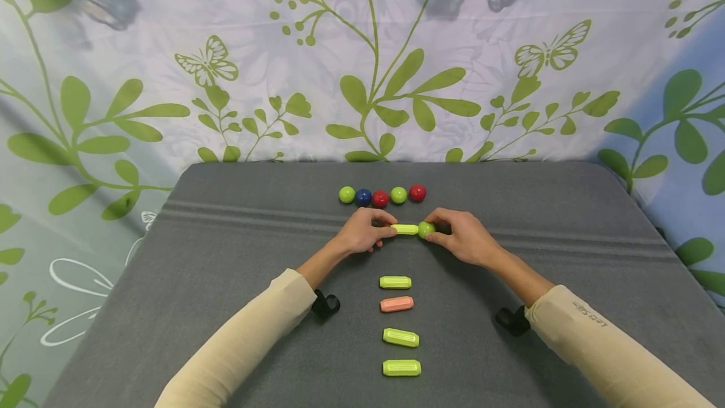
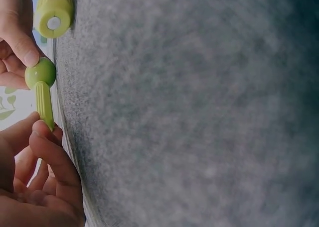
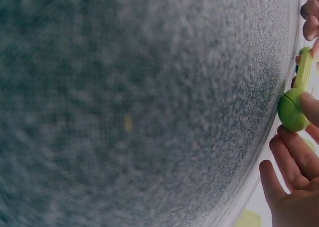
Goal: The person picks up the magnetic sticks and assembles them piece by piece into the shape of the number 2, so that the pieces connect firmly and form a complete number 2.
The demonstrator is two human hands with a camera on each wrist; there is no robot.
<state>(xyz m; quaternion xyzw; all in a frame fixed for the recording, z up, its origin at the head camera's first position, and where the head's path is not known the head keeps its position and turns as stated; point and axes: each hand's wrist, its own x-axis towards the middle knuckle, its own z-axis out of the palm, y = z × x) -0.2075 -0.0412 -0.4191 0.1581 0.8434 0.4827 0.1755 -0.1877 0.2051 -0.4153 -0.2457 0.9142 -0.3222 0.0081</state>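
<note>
Between thumb and fingers, my left hand [image 1: 362,230] pinches one end of a yellow-green ribbed rod [image 1: 405,229]. My right hand [image 1: 461,235] pinches a green ball [image 1: 426,230] at the rod's other end. Rod and ball meet end to end in the left wrist view, where the ball [image 2: 41,72] sits against the tip of the rod [image 2: 44,105]. A seam line runs around the ball [image 3: 293,110] in the right wrist view. Both hands are over the middle of the grey table, just in front of a row of balls.
Behind the hands lie green [image 1: 347,194], blue [image 1: 363,198] and red balls [image 1: 380,199] in a row. Nearer me, a column holds yellow-green rods [image 1: 395,282] and one orange rod [image 1: 397,304]. Grey cloth [image 1: 255,206] covers the table; a patterned curtain [image 1: 317,80] hangs behind.
</note>
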